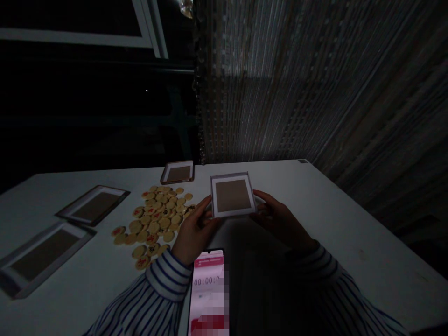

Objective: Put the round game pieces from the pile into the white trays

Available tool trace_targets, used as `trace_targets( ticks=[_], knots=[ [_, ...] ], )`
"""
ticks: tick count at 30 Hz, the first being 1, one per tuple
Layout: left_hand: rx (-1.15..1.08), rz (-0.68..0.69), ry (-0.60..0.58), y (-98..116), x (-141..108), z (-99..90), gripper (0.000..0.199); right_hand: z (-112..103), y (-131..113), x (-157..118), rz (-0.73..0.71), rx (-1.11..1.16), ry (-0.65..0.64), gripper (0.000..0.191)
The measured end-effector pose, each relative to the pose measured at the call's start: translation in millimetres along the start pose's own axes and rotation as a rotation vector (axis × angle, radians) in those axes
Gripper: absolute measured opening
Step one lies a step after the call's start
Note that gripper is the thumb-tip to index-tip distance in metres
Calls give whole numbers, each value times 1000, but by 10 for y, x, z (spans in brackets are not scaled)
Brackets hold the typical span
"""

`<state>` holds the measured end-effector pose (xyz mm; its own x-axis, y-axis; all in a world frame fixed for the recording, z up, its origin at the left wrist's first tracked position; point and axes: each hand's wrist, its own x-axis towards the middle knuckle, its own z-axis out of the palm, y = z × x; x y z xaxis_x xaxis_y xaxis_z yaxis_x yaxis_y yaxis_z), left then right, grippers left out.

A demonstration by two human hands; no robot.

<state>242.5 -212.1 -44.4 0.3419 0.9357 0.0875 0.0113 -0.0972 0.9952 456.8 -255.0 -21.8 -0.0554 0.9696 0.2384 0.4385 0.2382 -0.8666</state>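
White inside its walls, with a brown panel across the base: held a box (pixel 233 195) between both hands, near the middle of the worktop (pixel 350 233), with its open side facing back toward the body. Closed the grip on it from two sides, with the left hand (pixel 192 235) at the left wall and near corner, and with the right hand (pixel 282 224) at the right wall and near corner. Could not tell whether lifted fully clear of the surface (too dark beneath).

Judged the step in hand to be a steady two-handed hold. Judged any next move to call for even pressure on both thin walls, and for letting go on one side before touching anything else.

Saw just left of the box a loose heap of round pieces (pixel 154 227), some marked in red or black, partly hidden behind the left hand. Saw also a far tray (pixel 178 174) beyond the heap, a middle tray (pixel 94 206) and a near tray (pixel 45 255) off to the left, and a lit phone (pixel 206 296) beside the left sleeve (pixel 164 275).
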Motion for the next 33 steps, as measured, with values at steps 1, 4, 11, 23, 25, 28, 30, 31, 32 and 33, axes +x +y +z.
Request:
trace_targets(
  ticks=[1,4,11,23,25,28,30,31,32,33],
  knots=[
    [2,-1,-6,1,0,-5,68,-2,6,1,-4,-15,-2,58],
    [76,2,-6,-13,6,-30,66,-2,27,3,-13,-62,-5,60],
    [273,96,35,-80,29,-60,56,-18,79,-3,-77,-142,-1,58],
    [418,131,-11,-162,47,-92,52,-47,109,-22,-95,-271,-43,57],
    [432,138,-13,-182,44,-95,51,-51,116,-26,-93,-279,-54,56],
    [471,148,-14,-202,38,-100,48,-55,126,-24,-85,-295,-61,55],
    [490,147,-6,-205,38,-103,47,-57,129,-20,-91,-318,-56,54],
    [498,144,-1,-204,39,-104,47,-58,131,-18,-95,-331,-56,54],
    [507,140,5,-202,41,-105,46,-59,132,-17,-99,-343,-58,53],
    [518,138,10,-200,43,-107,46,-60,134,-17,-105,-352,-63,52]
  ],
)
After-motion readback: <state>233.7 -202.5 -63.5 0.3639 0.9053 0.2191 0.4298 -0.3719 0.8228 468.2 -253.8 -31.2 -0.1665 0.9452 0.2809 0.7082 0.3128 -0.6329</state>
